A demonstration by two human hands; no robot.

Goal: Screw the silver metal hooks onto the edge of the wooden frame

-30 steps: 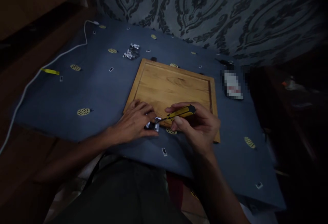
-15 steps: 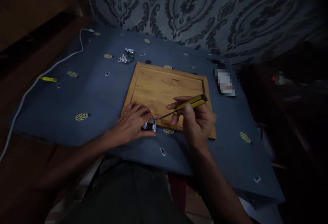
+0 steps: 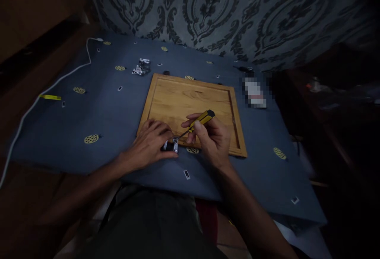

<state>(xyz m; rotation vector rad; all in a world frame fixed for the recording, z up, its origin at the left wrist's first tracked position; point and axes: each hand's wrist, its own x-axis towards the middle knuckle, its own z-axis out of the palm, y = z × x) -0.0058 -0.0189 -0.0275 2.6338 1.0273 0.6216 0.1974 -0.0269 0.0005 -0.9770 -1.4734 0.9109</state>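
Note:
My left hand (image 3: pixel 150 144) presses down on a small shiny metal part (image 3: pixel 171 146) at the near left corner of a wooden board (image 3: pixel 190 101), fingers curled over it. My right hand (image 3: pixel 210 138) grips a screwdriver (image 3: pixel 199 121) with a yellow and black handle. Its thin shaft slants down to the left and its tip meets the metal part. The board lies on a dark blue cloth (image 3: pixel 97 112) with small yellow dotted patches.
A cluster of shiny metal parts (image 3: pixel 141 67) lies beyond the board's far left corner. A white cable (image 3: pixel 47 89) runs along the cloth's left side, near a small yellow item (image 3: pixel 50 97). A blurred object (image 3: pixel 253 92) sits right of the board. Patterned wall behind.
The screwdriver handle swung up and then came back lower and nearer to the metal part. Both hands stay on the same spot; the view shifted slightly.

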